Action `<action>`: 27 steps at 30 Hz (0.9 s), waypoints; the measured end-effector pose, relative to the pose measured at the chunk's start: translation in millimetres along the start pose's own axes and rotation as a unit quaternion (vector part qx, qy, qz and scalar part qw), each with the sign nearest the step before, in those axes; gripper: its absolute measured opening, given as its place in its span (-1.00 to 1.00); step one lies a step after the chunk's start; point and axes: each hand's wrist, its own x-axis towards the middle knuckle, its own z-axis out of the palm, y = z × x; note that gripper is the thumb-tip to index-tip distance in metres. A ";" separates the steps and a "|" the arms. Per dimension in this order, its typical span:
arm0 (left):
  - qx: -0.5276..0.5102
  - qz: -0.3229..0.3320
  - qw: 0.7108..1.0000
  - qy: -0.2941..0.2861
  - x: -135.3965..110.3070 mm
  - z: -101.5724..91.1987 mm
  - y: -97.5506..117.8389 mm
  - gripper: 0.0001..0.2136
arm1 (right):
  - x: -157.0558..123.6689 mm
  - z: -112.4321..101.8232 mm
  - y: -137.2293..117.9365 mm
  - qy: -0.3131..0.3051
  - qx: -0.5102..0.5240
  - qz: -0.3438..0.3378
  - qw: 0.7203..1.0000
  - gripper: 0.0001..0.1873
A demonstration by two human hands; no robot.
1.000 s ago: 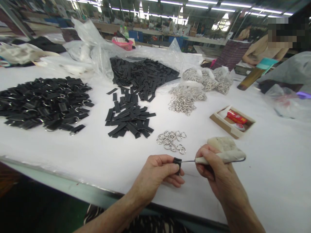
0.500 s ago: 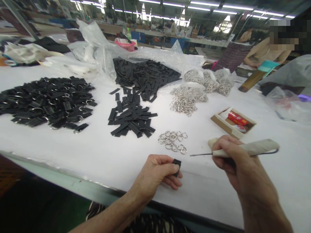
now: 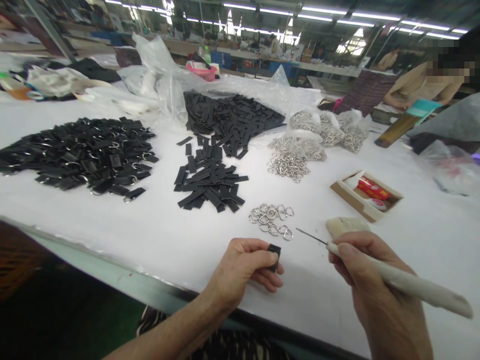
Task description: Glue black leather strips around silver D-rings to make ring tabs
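My left hand (image 3: pixel 245 267) is closed, pinching a small folded black strap piece (image 3: pixel 274 252) just above the white table (image 3: pixel 150 235). My right hand (image 3: pixel 369 280) grips a tool with a thick white-wrapped handle (image 3: pixel 416 287) and a thin metal needle tip (image 3: pixel 310 237). The tip points left toward a small cluster of metal D-rings (image 3: pixel 272 219) lying just beyond my hands. A loose pile of black strips (image 3: pixel 210 182) sits further back.
A heap of black strips with rings (image 3: pixel 82 155) lies at left. A bigger pile of black strips (image 3: pixel 232 117) on plastic and bags of metal rings (image 3: pixel 322 127) sit behind. An open cardboard box (image 3: pixel 365 195) stands at right. Another person (image 3: pixel 423 85) sits at far right.
My right hand pulled the tool's needle away from the black piece, swung right, then turned so the handle points down-right. The left hand kept its pinch.
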 end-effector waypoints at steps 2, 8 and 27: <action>-0.004 0.001 1.000 0.000 -0.3 -0.1 0.4 -0.86 | -1.1 1.5 1.3 0.026 -0.019 -0.019 0.999 -0.75; 0.022 0.025 0.999 0.016 -8.5 -7.8 10.8 -0.86 | -3.4 11.1 8.5 0.006 -0.051 -0.076 0.996 -0.79; 0.369 0.290 0.691 0.550 -54.4 -191.1 122.6 -0.59 | 0.1 36.7 55.2 -0.120 -0.313 -0.296 0.894 -0.64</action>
